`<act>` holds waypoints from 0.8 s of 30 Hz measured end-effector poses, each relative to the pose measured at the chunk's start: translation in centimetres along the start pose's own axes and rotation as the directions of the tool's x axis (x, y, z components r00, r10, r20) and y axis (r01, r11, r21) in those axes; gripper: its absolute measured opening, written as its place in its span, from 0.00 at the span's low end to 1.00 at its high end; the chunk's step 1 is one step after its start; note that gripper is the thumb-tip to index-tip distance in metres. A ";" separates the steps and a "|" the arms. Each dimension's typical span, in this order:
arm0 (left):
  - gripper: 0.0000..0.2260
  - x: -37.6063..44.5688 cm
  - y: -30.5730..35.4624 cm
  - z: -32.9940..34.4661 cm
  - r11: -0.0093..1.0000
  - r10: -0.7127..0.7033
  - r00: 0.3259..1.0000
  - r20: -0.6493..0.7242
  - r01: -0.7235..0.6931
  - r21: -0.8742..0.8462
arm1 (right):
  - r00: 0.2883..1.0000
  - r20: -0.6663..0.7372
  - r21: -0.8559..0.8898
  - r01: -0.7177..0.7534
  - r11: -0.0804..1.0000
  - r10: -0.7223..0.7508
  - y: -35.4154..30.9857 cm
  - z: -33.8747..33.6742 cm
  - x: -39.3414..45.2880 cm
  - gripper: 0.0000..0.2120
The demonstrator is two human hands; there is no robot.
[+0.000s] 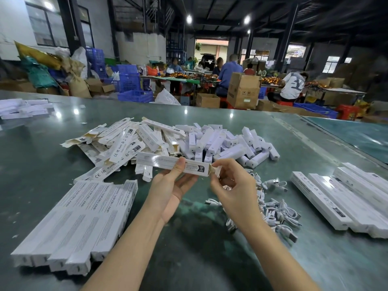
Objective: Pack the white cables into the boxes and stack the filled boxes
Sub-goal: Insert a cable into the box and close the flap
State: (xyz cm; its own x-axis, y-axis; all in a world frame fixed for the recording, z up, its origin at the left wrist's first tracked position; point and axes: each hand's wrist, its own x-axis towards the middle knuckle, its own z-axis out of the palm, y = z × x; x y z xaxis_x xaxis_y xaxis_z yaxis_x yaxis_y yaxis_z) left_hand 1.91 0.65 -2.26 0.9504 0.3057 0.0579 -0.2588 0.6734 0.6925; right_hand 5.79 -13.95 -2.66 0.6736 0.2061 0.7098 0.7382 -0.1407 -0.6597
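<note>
Forearms over glossy green table (210,259); warehouse, workers (226,74) behind.

Dim warehouse w/ ceiling lamps (189,18), barred windows (50,24), blue crates (129,81), cardboard boxes (243,90), green table (63,131).

Head-worn view, forward and down, close over table (210,259)

counter (210,259): glossy dark green top
near left: row of closed long boxes (79,223), side by side
centre: heap of open flat cartons (126,141), touching pile of small white boxes (226,143)
right: loose white cables (273,208); beyond them, filled boxes (344,198)
far left: more white boxes (25,109)
</note>
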 end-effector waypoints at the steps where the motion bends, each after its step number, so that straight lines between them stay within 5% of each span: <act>1: 0.15 0.0 0.0 0.0 1.000 -0.005 1.000 0.001 0.005 0.002 | 1.000 -0.007 -0.023 0.013 1.000 -0.013 0.1 0.0 0.0 0.08; 9: 0.16 -0.2 0.1 -0.2 1.000 -0.015 1.000 0.025 0.015 0.004 | 0.990 0.123 -0.058 0.072 0.996 -0.065 -0.7 -0.4 0.2 0.05; 14: 0.15 0.0 0.2 -0.3 1.000 -0.007 1.000 0.014 0.007 -0.019 | 0.968 0.187 0.136 -0.194 0.971 0.167 -1.4 -0.1 0.1 0.11; 18: 0.15 0.1 0.4 -0.3 1.000 0.019 1.000 0.009 -0.019 -0.003 | 0.835 0.378 0.378 -0.534 0.756 0.401 -0.9 -0.3 0.6 0.08; 24: 0.18 0.0 0.5 -0.4 0.998 0.035 0.998 0.048 -0.037 0.048 | 0.773 0.481 0.535 -0.633 0.559 0.414 -0.6 -1.0 0.9 0.14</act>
State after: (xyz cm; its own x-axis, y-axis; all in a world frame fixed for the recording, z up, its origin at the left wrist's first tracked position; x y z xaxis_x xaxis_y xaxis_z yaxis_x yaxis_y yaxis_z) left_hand 1.68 1.25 -2.15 0.9480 0.2964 0.1160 -0.2850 0.6283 0.7239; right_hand 6.01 -14.61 -1.41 0.8090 0.5667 0.1562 -0.0331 0.3092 -0.9504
